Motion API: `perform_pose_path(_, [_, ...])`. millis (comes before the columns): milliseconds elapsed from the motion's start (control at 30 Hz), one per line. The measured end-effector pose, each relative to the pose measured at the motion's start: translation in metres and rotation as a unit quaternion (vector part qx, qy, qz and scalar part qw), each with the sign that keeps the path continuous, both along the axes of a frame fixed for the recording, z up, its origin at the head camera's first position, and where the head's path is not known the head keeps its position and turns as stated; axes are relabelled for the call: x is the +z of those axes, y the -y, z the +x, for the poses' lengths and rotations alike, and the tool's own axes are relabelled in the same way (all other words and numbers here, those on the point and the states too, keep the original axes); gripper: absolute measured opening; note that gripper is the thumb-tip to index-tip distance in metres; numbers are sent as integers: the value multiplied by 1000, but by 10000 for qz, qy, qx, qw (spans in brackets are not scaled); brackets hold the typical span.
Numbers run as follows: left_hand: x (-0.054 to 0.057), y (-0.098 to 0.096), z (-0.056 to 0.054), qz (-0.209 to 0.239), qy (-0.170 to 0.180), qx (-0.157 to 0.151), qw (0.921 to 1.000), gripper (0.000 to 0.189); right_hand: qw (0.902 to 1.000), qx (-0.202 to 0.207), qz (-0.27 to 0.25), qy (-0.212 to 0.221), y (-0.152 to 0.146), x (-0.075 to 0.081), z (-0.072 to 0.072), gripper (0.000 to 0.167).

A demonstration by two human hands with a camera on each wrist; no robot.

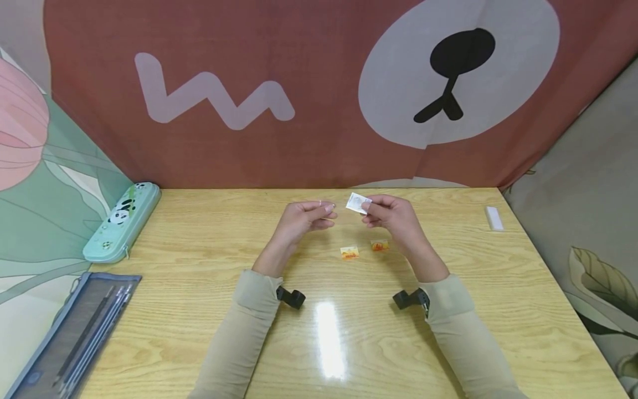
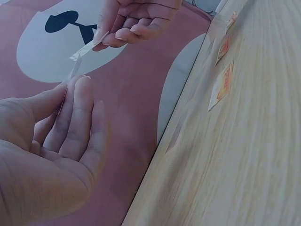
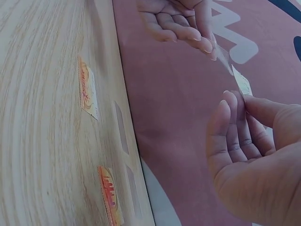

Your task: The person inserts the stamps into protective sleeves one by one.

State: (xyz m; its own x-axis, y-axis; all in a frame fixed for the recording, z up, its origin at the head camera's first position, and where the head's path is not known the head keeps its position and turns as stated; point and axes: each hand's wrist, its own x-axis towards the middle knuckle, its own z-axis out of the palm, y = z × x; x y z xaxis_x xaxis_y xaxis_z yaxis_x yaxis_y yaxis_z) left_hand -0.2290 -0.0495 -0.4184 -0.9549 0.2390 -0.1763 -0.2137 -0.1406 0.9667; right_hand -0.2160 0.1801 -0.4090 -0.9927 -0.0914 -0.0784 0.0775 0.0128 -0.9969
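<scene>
My right hand (image 1: 391, 213) pinches a small white rectangular piece with faint print (image 1: 356, 202) between thumb and fingers. To its left, my left hand (image 1: 306, 216) pinches a thin clear film (image 3: 224, 57), barely visible in the head view. In the wrist views the film and the white piece (image 3: 242, 84) come close together; whether they touch I cannot tell. Below the hands, two small orange-and-yellow printed pieces (image 1: 349, 253) lie on the table, the second orange piece (image 1: 380, 245) nearer the right hand. The left wrist view shows another orange patch (image 2: 231, 21) farther off.
A mint panda pencil case (image 1: 122, 221) lies at the table's back left. In front of it is a dark mesh pouch (image 1: 75, 343) with several pencils. A white eraser-like block (image 1: 494, 219) sits at the right. A red printed cloth (image 1: 319, 155) hangs behind the wooden table (image 1: 189, 244).
</scene>
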Motion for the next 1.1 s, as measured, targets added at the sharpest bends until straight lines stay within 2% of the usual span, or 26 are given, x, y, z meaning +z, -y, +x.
perform_pose_path(200, [1,0,0,79,16,123,9999,30,10000,57,72,5,1,0,0,27])
perform_pose_path(367, [0,1,-1,118,21,227,9997,30,9986,355,378,95,0,2,1,30])
perform_pose_path(500, [-1,2,-1,85,9,123,9999,29,9968,552,573,125,0,3,1,33])
perform_pose_path(767, [-1,3,-2,-19,6,20,10000,30,9947,547,866,-9,-3,2,1,32])
perform_pose_path(1100, [-1,4,-1,-123,40,-63,9999,31,9959,564,706,-35,-2,2,1,31])
